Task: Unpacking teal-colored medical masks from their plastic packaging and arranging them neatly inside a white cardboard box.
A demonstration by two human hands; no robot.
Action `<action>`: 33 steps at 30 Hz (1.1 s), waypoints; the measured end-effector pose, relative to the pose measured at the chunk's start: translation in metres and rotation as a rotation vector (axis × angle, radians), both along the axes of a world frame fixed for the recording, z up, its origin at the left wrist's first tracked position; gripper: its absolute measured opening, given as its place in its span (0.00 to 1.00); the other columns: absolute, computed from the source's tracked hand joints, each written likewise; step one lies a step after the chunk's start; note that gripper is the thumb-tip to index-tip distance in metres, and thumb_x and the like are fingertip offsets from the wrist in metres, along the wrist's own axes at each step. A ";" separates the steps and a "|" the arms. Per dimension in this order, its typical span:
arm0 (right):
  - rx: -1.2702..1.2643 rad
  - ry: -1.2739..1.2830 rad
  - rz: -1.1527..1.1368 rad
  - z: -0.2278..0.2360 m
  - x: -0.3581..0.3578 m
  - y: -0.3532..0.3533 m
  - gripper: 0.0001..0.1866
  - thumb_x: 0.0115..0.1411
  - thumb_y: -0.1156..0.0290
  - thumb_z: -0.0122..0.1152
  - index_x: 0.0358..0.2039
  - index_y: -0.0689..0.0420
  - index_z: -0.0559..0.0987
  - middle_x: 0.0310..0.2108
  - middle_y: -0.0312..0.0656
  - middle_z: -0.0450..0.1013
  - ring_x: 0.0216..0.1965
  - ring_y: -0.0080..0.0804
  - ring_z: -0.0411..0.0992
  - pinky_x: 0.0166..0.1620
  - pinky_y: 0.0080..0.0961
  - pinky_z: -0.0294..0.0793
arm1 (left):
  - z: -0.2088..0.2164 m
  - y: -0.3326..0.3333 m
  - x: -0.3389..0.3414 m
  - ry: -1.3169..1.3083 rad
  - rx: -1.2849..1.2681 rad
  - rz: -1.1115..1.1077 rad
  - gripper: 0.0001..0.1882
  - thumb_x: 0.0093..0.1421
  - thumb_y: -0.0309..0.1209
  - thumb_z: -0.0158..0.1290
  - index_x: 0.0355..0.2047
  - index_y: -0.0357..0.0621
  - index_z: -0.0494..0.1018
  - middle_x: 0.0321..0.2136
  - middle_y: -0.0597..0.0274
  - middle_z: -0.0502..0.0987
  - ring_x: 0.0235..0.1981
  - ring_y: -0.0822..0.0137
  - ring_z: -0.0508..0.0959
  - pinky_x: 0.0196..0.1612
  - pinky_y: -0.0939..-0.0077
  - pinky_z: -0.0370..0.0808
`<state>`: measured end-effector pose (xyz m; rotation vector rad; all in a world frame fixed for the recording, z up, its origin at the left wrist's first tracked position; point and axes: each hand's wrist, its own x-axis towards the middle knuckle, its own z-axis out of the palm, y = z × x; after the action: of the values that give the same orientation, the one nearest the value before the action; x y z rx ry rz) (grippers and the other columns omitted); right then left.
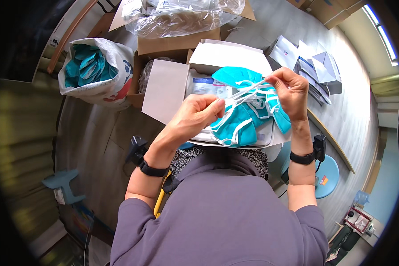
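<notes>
My left hand pinches one end of several white elastic straps. The other end is pinched by my right hand, so the straps stretch between both hands. Below them lies a loose heap of teal face masks with white straps. The heap rests on an open white cardboard box in front of me. A printed sealed packet shows inside the box, left of the masks. How many straps each hand holds is too tangled to tell.
A white sack full of teal masks stands at far left. Behind the box is a brown carton topped with clear plastic bags. Flattened white boxes lie at far right. A blue stool stands at my right.
</notes>
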<state>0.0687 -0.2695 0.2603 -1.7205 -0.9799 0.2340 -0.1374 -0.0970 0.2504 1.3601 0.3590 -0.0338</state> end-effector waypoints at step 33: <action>0.474 -0.348 -0.258 0.046 0.010 -0.027 0.14 0.61 0.77 0.65 0.19 0.60 0.75 0.21 0.34 0.70 0.23 0.16 0.64 0.29 0.16 0.58 | -0.044 -0.026 0.025 -0.052 0.791 0.072 0.14 0.56 0.26 0.65 0.42 0.40 0.77 0.36 0.58 0.80 0.38 0.65 0.79 0.45 0.72 0.75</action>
<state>0.0786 -0.2967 0.3067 -1.4463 -0.9533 -0.4474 -0.1120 -0.1228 0.2067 2.1225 0.3942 0.2249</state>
